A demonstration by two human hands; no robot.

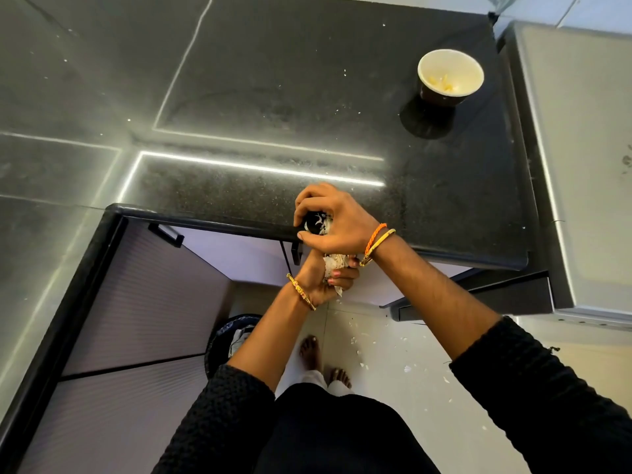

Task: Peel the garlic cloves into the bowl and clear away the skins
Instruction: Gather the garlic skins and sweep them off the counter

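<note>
At the counter's near edge: both hands meet; places below are given relative to this black counter (444,186).
Bin: a dark bin (225,340) stands on the floor below the counter's edge, left of the person's bare feet.
Left hand: the left hand (321,282) sits just under the counter's edge, palm up, fingers curled round a clump of white garlic skins (333,268).
Right hand: the right hand (337,220) rests over the counter's edge, directly above the left, fingers and thumb bent in a loose cup over more skins; whether it pinches them cannot be told.
Floor scraps: white skin bits (407,367) lie on the pale floor below the counter.
Bowl: a dark bowl (450,77) with cream inside stands upright far back on the counter, well apart from the hands, holding yellowish peeled cloves (444,84).
</note>
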